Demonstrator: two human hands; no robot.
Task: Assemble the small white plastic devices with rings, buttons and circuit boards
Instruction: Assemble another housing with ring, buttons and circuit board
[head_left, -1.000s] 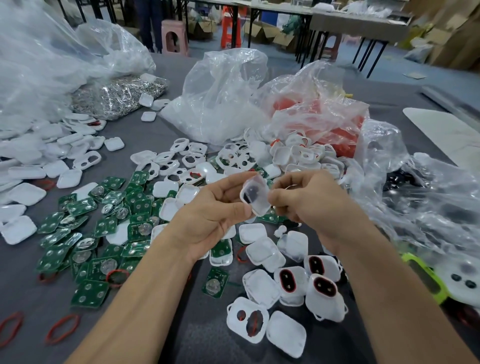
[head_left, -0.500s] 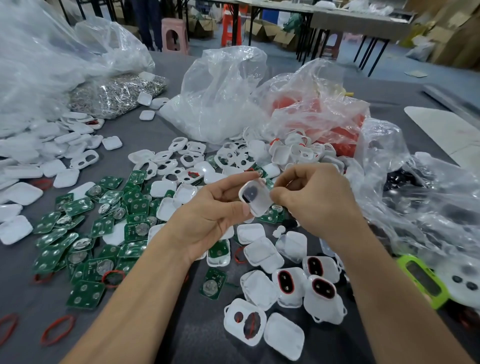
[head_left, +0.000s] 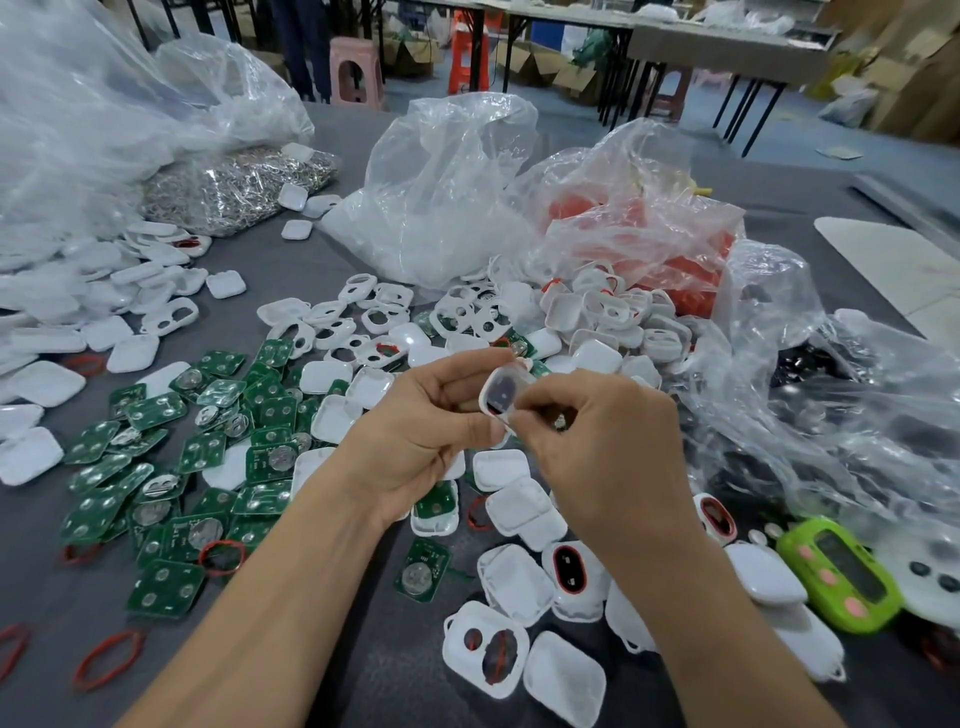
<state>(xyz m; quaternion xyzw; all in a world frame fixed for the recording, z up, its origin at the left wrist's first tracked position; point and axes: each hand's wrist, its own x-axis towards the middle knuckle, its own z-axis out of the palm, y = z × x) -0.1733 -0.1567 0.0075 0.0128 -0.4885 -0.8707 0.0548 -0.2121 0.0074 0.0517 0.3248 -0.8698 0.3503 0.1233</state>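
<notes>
The left hand (head_left: 415, 431) has its fingers (head_left: 467, 364) clamped on a small white plastic shell (head_left: 503, 395), thumb below and forefinger along the top edge, holding it tilted above the middle of the worktop (head_left: 322, 649). The shell shows a dark oval opening edged in red. The right hand (head_left: 608, 447) meets it from the right, fingers curled together and pinched against the shell's lower right edge; whether they grip a separate small part cannot be told.

Directly under the hands lie loose white shells, and toward the near edge sit two shells with red-ringed dark buttons (head_left: 569, 569) and an open shell with two holes (head_left: 485, 654). A single green circuit board (head_left: 421, 571) lies just left of them. A wide scatter of green circuit boards (head_left: 208, 467) covers the left half, with red rubber rings (head_left: 106, 660) near the near-left corner. White back covers (head_left: 62, 322) pile along the left edge. Clear plastic bags (head_left: 441, 197) stand toward the far edge, one holding red parts (head_left: 675, 260). A lime-green device (head_left: 841, 577) rests near the right edge.
</notes>
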